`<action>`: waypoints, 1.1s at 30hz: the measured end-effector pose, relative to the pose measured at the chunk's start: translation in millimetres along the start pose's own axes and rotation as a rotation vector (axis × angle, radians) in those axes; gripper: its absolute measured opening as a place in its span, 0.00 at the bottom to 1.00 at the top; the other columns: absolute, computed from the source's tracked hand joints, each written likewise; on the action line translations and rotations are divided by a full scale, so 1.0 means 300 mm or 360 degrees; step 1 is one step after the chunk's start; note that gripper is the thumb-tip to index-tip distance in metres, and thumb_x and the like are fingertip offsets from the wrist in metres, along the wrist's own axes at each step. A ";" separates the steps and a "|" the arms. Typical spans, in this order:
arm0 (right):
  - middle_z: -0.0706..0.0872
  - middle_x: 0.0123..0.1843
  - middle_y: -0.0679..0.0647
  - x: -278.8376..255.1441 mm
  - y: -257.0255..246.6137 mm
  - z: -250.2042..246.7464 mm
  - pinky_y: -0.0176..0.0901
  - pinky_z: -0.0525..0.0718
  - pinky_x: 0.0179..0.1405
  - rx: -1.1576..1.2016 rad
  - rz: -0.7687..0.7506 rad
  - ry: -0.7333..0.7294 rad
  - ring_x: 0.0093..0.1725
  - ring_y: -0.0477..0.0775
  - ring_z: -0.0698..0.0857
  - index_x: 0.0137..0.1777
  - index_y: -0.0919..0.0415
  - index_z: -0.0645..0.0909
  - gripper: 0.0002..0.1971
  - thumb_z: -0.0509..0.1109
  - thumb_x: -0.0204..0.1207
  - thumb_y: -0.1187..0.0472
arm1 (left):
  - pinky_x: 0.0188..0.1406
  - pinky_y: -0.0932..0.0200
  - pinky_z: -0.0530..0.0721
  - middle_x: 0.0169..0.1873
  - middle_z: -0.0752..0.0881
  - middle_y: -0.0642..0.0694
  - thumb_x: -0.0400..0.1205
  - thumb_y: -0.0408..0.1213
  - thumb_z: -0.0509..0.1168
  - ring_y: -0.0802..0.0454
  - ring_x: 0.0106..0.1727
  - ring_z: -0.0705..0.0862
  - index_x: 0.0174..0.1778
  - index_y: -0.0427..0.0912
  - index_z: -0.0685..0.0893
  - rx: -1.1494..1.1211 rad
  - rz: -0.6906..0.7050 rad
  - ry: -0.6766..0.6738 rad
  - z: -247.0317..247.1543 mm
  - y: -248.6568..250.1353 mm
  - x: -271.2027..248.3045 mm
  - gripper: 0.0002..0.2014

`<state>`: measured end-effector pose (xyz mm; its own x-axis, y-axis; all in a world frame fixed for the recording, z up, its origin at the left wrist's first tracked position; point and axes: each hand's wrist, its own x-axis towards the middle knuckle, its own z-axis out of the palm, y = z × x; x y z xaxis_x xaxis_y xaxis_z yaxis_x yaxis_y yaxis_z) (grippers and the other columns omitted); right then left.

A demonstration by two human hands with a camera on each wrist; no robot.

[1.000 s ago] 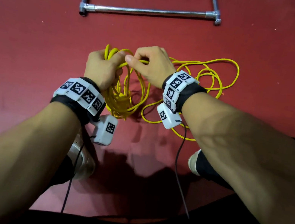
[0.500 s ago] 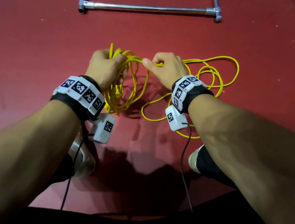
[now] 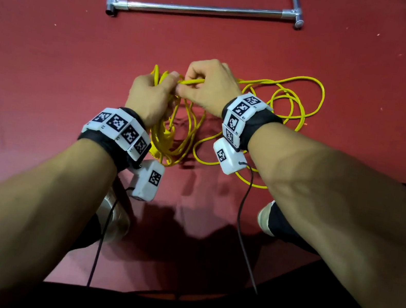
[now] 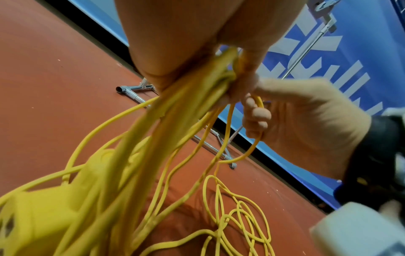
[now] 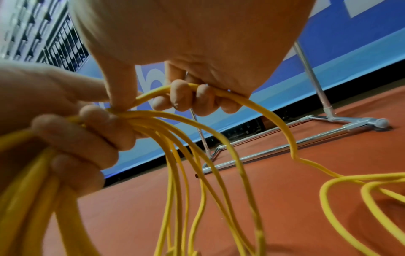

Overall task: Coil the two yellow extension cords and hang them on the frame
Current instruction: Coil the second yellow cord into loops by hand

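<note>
Several limp loops of yellow cord (image 3: 173, 132) hang bunched in the left hand (image 3: 149, 98); right hand (image 3: 208, 87) fingers (image 5: 181, 95) curl round the next strand. Probably light, springy; grip at the gathered top.

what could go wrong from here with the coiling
1. The loose cord on the floor lies in overlapping loops; pulling more in may drag a knot up to the right hand.
2. The left hand grips many loops in one fist; adding another may let some slip out.
3. The socket block hangs in the bundle and may swing and snag strands.
</note>
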<state>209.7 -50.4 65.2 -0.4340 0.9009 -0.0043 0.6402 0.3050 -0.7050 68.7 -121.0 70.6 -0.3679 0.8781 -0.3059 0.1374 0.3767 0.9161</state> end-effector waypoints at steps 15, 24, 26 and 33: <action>0.70 0.26 0.56 -0.026 0.178 -0.034 0.50 0.71 0.36 0.0099 0.0295 0.0133 0.32 0.59 0.69 0.32 0.64 0.72 0.34 0.59 0.77 0.30 | 0.19 0.61 0.66 0.19 0.76 0.50 0.75 0.39 0.76 0.53 0.17 0.68 0.32 0.43 0.79 -0.0362 0.0184 0.0133 -0.049 0.029 0.013 0.12; 0.69 0.24 0.46 0.035 0.061 -0.085 0.35 0.67 0.37 0.0084 -0.0042 0.0096 0.30 0.50 0.68 0.26 0.55 0.68 0.27 0.73 0.74 0.38 | 0.22 0.58 0.71 0.23 0.80 0.44 0.68 0.39 0.68 0.47 0.20 0.73 0.34 0.41 0.81 -0.0238 0.0004 -0.0089 -0.025 0.024 -0.010 0.06; 0.72 0.25 0.47 0.042 0.020 -0.074 0.39 0.69 0.45 -0.0015 -0.0094 0.0019 0.31 0.51 0.71 0.26 0.54 0.68 0.27 0.73 0.74 0.37 | 0.22 0.59 0.70 0.23 0.79 0.46 0.71 0.44 0.70 0.48 0.20 0.71 0.36 0.41 0.82 -0.0227 0.0031 -0.0087 -0.014 0.018 -0.018 0.10; 0.66 0.24 0.51 0.035 -0.003 -0.056 0.36 0.66 0.33 0.0054 -0.0150 -0.0011 0.29 0.50 0.65 0.27 0.62 0.72 0.30 0.64 0.80 0.37 | 0.22 0.58 0.66 0.19 0.74 0.50 0.68 0.54 0.77 0.51 0.20 0.66 0.36 0.43 0.80 -0.0304 0.0136 0.0056 -0.030 0.030 -0.008 0.19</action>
<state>215.2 -36.0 77.7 -0.4955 0.8666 0.0584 0.5748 0.3775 -0.7260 62.6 -122.5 82.0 -0.3948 0.8923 -0.2187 -0.0062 0.2355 0.9719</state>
